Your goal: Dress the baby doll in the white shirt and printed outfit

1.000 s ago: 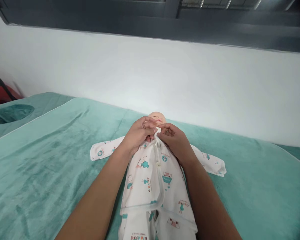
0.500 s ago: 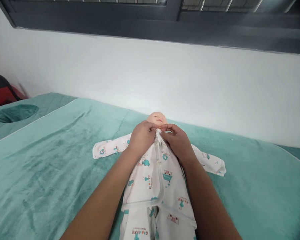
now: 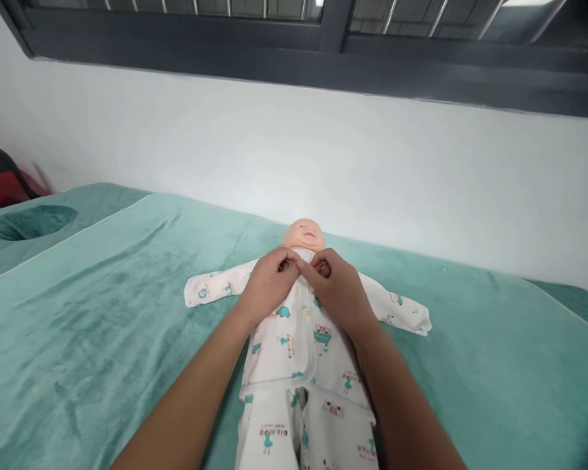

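Observation:
A baby doll lies on its back, head toward the wall. It wears a white printed baby jacket with teal trim, sleeves spread out to both sides, and matching trousers. At the upper chest, just below the collar, my left hand pinches the jacket's front edge. My right hand pinches the same front from the other side, the fingertips of both hands nearly meeting. Whatever small fastening sits between the fingers is hidden. Lower on the front, a pale button shows.
A teal plush cover with some wrinkles lies under the doll. A round hole opens in the bed at the far left, near a red and black object. Behind stand a white wall and a dark window frame.
Both hands have moved from the neckline slightly down the chest, and the collar now shows above them. The fingers have drawn closer together. The view has tilted up a little.

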Motion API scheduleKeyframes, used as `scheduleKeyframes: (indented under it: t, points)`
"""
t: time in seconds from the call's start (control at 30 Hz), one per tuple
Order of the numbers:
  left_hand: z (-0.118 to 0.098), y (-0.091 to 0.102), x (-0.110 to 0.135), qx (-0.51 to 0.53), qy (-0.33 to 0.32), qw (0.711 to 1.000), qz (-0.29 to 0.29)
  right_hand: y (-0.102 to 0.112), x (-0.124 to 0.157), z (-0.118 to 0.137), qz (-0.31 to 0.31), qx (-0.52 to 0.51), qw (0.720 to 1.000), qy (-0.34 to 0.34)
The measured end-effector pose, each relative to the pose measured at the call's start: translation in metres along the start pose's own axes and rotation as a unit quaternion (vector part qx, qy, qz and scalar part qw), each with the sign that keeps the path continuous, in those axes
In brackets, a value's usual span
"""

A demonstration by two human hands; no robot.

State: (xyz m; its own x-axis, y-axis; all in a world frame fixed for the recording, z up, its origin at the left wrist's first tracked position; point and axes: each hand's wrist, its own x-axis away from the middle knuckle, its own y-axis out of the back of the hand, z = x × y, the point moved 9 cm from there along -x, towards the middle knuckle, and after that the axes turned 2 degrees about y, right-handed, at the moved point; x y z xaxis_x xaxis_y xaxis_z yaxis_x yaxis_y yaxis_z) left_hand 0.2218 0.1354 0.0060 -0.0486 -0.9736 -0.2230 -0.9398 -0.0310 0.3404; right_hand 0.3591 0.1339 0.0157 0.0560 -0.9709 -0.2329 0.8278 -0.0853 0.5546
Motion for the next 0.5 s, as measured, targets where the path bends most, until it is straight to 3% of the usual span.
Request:
scheduleKeyframes:
  t: [0.17,0.33,0.5]
  points:
    - [-0.007,-0.002,0.007,0.02,-0.029,0.994,0.106,0.002,0.028,0.007,0.027,0.094,0.995,0.005]
    - [-0.012,-0.002,0.01,0.007,-0.021,0.99,0.137,0.001,0.028,-0.009,0.074,-0.072,0.994,-0.039]
    - [-0.011,-0.004,0.009,0.021,-0.021,0.991,0.13,-0.004,0.018,-0.021,0.111,-0.245,0.961,-0.06]
